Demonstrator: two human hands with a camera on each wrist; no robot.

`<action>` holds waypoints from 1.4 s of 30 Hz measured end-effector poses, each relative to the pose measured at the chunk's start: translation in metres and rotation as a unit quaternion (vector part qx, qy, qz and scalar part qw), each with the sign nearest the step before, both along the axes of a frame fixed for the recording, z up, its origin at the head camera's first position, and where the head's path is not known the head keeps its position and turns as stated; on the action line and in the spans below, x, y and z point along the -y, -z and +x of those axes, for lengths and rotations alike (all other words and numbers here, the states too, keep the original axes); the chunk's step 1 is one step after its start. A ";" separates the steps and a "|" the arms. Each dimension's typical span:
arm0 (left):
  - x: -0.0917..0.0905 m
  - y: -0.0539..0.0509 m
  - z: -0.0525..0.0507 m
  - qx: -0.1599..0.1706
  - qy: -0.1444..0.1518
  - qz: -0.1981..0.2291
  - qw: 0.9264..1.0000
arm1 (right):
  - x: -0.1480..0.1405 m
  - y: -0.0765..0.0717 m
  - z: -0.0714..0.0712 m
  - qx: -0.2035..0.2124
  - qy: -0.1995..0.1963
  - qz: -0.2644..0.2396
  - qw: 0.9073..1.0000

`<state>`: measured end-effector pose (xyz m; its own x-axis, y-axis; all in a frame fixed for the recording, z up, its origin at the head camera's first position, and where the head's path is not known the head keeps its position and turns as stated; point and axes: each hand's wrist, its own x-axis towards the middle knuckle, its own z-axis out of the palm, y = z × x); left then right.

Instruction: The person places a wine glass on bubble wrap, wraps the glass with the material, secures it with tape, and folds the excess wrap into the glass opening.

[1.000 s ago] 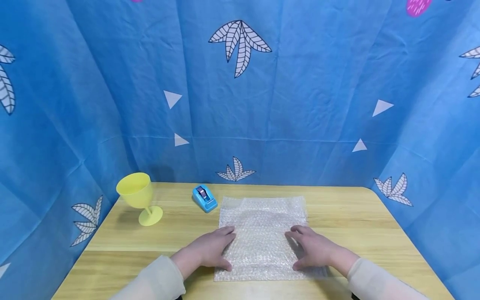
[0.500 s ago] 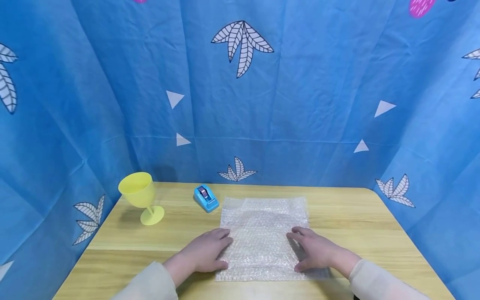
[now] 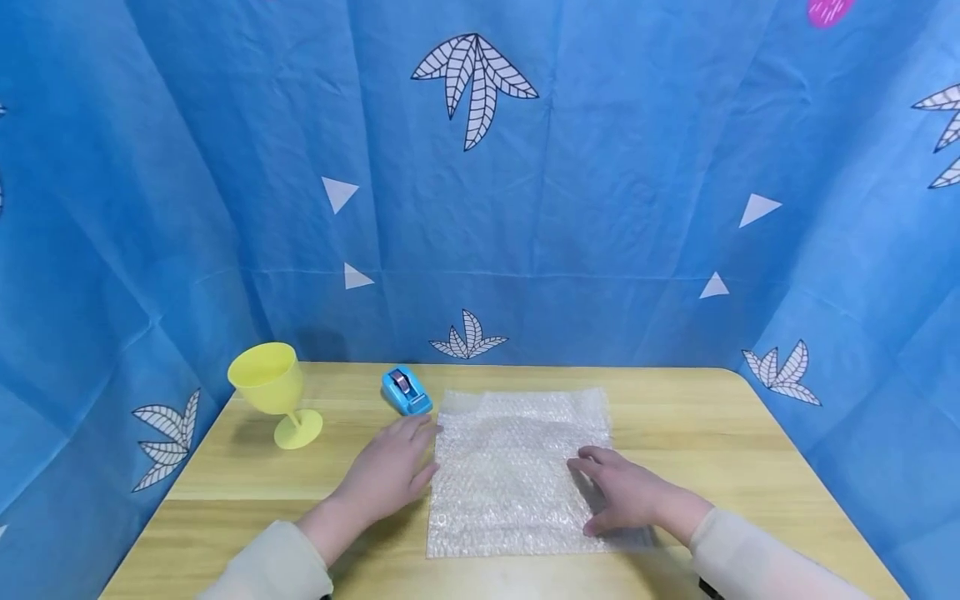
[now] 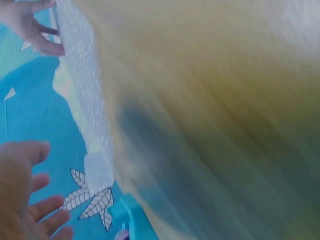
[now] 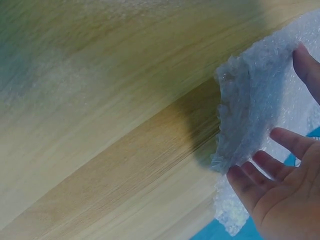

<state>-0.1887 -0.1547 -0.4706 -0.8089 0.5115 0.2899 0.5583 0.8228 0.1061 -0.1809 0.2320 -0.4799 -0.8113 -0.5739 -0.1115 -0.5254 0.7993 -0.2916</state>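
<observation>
A sheet of clear bubble wrap (image 3: 517, 492) lies on the wooden table in the head view. My left hand (image 3: 386, 471) is at its left edge with fingers loosely extended, just in front of the blue tape dispenser (image 3: 407, 390); in the left wrist view that hand (image 4: 30, 200) holds nothing, the dispenser (image 4: 134, 220) beside it. The right hand (image 3: 626, 492) rests at the sheet's right side, fingers spread. In the right wrist view the fingertips of this hand (image 5: 285, 185) touch the wrap (image 5: 255, 95) without curling round it.
A yellow goblet (image 3: 270, 382) stands upright at the table's back left. Blue patterned cloth (image 3: 600, 183) hangs behind the wooden table (image 3: 712, 433) and along both sides.
My left hand has left the sheet's lower left area and moved up and left towards the tape dispenser. The right hand stays at the sheet's right side.
</observation>
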 end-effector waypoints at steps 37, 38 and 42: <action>0.091 -0.043 -0.030 -0.173 -0.246 0.169 0.938 | 0.001 0.000 0.001 0.012 0.011 -0.006 1.000; 0.092 -0.042 -0.030 -0.170 -0.253 0.174 0.936 | 0.000 0.000 0.001 0.012 0.012 -0.008 1.000; 0.095 -0.038 -0.029 -0.168 -0.275 0.193 0.927 | 0.000 0.001 0.001 0.010 0.012 -0.010 1.000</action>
